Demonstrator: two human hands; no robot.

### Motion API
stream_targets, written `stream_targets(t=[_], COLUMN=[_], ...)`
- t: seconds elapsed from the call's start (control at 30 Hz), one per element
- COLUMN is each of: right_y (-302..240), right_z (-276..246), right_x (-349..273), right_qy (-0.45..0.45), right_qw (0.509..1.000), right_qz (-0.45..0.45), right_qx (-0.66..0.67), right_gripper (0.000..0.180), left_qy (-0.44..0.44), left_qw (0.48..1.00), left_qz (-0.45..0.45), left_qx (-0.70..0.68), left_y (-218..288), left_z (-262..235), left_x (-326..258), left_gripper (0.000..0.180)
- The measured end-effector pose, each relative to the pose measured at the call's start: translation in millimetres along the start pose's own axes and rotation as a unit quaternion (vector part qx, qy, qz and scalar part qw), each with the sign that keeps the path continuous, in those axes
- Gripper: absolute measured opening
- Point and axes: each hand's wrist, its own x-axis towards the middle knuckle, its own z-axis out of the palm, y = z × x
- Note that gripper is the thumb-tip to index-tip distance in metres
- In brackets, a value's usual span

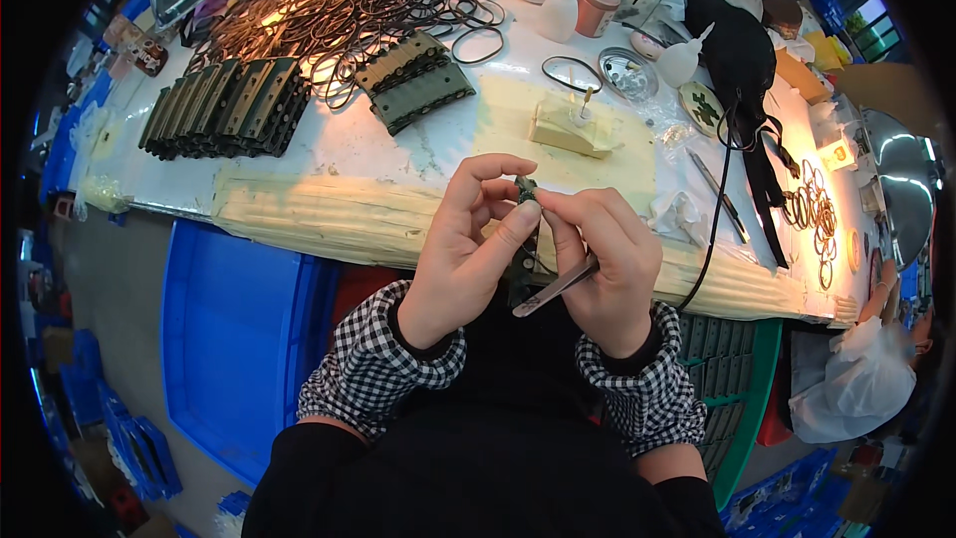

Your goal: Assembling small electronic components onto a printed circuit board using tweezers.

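Note:
My left hand [460,257] pinches a narrow dark green part [522,264] between thumb and curled fingers, just above the table's near edge. My right hand [615,257] is closed, with its thumb and forefinger at the top end of the same part. Metal tweezers [554,289] lie across the right hand's fingers and point down to the left. Part of the green piece is hidden behind my fingers, and its exact kind cannot be made out. Both wrists wear black-and-white checked sleeve covers.
A heap of thin dark loops [329,10] covers the far left. Rows of green slotted blocks [234,105] stand below it, with more blocks [413,85] beside them. Ahead lies a pale yellow block [573,130]. A black bag [732,50] sits right; a blue bin [234,329] is below left.

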Motion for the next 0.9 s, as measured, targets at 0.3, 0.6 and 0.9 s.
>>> stream_targets(t=[0.3,0.6,0.9], right_y=[3,0,-13], right_z=[1,-13,-6], right_x=[-2,-12,-31], right_qy=[-0.005,-0.083,-0.031], right_qw=[0.999,0.996,0.997], right_qz=[0.034,0.022,0.045], right_qx=[0.006,-0.005,0.047], right_gripper=[0.015,0.023,0.014], left_qy=[-0.05,-0.022,-0.015], left_qw=[0.997,0.993,0.996], left_qz=[0.006,0.029,-0.006], left_qx=[0.051,0.11,0.087], left_y=[-9,-7,-9], left_z=[-8,-15,-20], left_x=[8,24,28], left_gripper=[0.018,0.011,0.013])
